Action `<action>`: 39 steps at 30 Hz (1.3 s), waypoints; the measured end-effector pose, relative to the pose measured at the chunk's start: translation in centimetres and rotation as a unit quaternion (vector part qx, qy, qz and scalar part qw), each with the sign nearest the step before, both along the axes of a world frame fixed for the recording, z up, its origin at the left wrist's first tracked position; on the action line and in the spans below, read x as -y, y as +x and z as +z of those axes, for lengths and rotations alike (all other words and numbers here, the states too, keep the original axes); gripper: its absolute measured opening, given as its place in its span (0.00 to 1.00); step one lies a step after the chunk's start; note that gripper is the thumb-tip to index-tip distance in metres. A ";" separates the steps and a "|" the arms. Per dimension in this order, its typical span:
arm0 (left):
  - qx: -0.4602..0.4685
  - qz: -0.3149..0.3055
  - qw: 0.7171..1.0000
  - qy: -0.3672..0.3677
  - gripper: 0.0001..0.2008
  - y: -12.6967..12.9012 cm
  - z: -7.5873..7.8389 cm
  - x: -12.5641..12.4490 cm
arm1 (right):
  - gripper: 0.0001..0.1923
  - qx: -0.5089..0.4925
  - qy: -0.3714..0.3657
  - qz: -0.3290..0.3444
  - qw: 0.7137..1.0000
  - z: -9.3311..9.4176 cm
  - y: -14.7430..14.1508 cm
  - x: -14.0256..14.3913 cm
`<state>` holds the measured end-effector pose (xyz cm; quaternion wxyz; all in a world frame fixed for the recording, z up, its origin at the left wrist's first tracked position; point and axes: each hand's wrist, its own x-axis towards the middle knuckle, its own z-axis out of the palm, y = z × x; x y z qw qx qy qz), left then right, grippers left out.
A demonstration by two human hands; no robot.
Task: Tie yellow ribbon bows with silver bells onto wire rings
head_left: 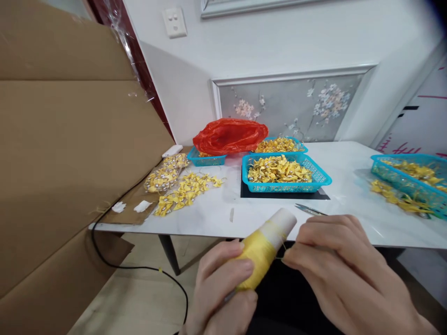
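Below the counter edge, left hand wraps the yellow thread spool, right hand pinching its loose thread end beside it. Risk: that fine strand could slip from the pinch, or the tilted spool unwind; scissors lie near.

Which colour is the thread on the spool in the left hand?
Yellow thread on a white spool, seen in the head view.

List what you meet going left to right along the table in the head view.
Cardboard → loose yellow bows → red bag → middle blue basket → scissors → right blue basket.
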<state>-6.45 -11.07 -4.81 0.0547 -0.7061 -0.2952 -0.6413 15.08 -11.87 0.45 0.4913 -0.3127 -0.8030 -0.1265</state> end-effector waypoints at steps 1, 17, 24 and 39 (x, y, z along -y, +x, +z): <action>-0.026 -0.016 0.999 0.026 0.11 0.2 0.2 -0.1 | 0.11 -0.003 -0.002 0.002 1.000 0.0 0.0 0.1; 0.393 -0.303 0.715 -0.492 0.08 3.4 4.4 0.9 | 0.17 -0.131 -0.259 0.125 0.949 1.4 1.4 -2.2; 0.378 -0.453 0.515 -0.622 0.13 3.0 6.1 1.2 | 0.11 -0.216 -0.340 0.141 0.905 3.0 0.7 -4.8; 0.366 -0.322 0.651 -0.581 0.17 2.9 6.5 2.3 | 0.15 -0.212 -0.326 0.163 0.907 4.4 -0.7 -6.9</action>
